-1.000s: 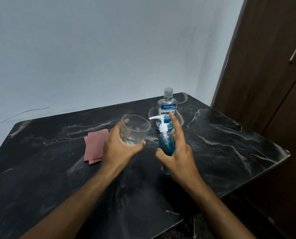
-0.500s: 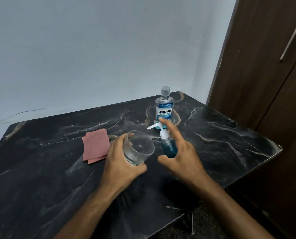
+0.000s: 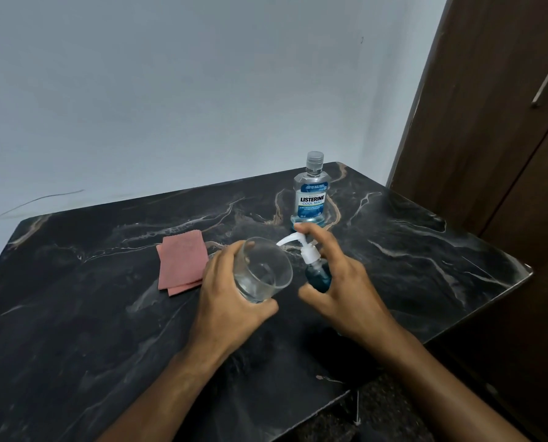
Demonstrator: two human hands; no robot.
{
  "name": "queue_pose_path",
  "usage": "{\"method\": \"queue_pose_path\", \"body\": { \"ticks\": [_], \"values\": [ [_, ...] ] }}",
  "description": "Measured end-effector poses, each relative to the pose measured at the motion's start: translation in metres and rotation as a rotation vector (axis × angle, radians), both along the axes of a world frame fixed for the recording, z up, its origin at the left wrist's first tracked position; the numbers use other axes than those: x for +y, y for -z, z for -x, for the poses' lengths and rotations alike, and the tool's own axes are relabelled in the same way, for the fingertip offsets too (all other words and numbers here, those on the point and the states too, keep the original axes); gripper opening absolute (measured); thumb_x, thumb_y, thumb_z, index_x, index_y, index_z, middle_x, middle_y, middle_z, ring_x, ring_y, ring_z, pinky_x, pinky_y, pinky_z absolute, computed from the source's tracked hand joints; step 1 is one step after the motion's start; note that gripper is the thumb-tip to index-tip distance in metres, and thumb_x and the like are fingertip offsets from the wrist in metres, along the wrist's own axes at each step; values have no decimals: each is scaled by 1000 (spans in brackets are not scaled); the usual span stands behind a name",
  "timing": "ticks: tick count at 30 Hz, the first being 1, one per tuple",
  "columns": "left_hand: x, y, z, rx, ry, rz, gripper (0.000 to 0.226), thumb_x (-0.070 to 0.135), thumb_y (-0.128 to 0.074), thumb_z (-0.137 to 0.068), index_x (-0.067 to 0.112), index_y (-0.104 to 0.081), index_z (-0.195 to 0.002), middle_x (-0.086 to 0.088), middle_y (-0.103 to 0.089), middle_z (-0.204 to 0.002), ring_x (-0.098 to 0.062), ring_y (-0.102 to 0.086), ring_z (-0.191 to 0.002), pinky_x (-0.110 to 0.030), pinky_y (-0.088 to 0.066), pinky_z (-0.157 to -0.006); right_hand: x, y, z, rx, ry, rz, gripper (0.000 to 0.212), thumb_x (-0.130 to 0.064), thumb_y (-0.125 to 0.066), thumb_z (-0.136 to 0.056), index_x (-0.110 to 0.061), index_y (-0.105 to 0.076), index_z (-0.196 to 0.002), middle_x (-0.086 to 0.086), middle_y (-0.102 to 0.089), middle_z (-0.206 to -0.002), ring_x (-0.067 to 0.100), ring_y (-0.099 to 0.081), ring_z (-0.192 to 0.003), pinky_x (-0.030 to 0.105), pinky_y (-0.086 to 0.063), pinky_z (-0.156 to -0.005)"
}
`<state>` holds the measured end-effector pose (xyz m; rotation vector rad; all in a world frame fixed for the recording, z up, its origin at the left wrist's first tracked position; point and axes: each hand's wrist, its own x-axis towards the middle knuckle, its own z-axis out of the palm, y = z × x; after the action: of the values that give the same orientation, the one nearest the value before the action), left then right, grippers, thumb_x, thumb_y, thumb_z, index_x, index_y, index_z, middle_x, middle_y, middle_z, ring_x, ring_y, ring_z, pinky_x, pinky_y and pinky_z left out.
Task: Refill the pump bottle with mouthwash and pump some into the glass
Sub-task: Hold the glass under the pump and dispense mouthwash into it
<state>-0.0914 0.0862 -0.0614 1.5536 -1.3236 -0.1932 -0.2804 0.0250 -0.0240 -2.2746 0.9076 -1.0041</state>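
Folded pink cloth (image 3: pixel 182 261) lies on marble table (image 3: pixel 75 330)

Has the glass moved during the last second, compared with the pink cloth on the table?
Yes. The glass, gripped by the left hand, has tipped towards the pump bottle and sits nearer, further from the pink cloth.

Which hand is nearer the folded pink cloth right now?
Left. The left hand, gripping the glass, sits just right of the pink cloth; the right hand is farther right, on the pump bottle.
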Motion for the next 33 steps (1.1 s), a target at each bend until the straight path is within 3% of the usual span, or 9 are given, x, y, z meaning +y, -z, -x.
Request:
{"method": "queue_pose_path", "body": {
  "ticks": [5,9,13,15,18,22,28,33],
  "values": [
    [1,0,0,15,13,-4,92,44,-72,-49,30,-52,-138,13,-59,-126,-13,-58,-120,-36,-53,-99,1,1,3,42,18,27,90,-18,-69,-71,-62,-31,-138,-18,-60,-86,9,-61,-68,20,-51,-56],
    [0,0,2,11,19,-5,91,43,-73,-49,30,-52,-137,13,-59,-127,-15,-58,-121,-41,-54,-99,3,3,3,77,19,44,87,-18,-71,-73,-63,-29,-135,-16,-61,-87,5,-61,-71,23,-53,-58],
    [0,0,3,21,28,-9,91,42,-74,-50,32,-51,-138,15,-58,-129,-14,-58,-124,-43,-54,-100,1,3,3,110,50,67,80,-20,-71,-75,-57,-31,-133,-26,-56,-86,-4,-58,-80,12,-41,-60],
    [0,1,3,23,32,-4,91,42,-74,-50,31,-51,-137,14,-58,-128,-15,-58,-124,-43,-54,-100,0,3,1,135,76,77,78,-21,-71,-75,-56,-31,-133,-28,-53,-87,-7,-56,-85,12,-40,-62],
    [0,1,3,16,28,0,91,42,-75,-50,30,-52,-137,12,-59,-128,-16,-58,-123,-44,-54,-99,-2,2,0,137,85,71,86,-20,-70,-75,-61,-27,-136,-26,-55,-90,-2,-59,-79,19,-45,-65],
    [0,1,3,28,21,3,92,42,-75,-50,30,-52,-137,12,-59,-127,-15,-59,-122,-43,-55,-99,-2,-1,-1,144,79,92,104,-17,-71,-73,-67,-15,-145,-18,-60,-115,10,-64,-85,31,-56,-74],
    [-1,1,4,41,16,-3,92,42,-75,-49,31,-51,-137,14,-59,-128,-13,-58,-122,-43,-54,-100,-3,1,-2,205,125,148,83,-19,-72,-76,-52,-27,-138,-17,-54,-99,10,-60,-77,28,-50,-68],
    [-2,1,3,47,12,-5,93,42,-76,-49,29,-52,-138,12,-60,-129,-14,-59,-122,-42,-54,-100,-3,1,-3,210,136,155,85,-19,-71,-75,-52,-27,-140,-15,-57,-102,11,-60,-79,26,-47,-68]
  ]
}}
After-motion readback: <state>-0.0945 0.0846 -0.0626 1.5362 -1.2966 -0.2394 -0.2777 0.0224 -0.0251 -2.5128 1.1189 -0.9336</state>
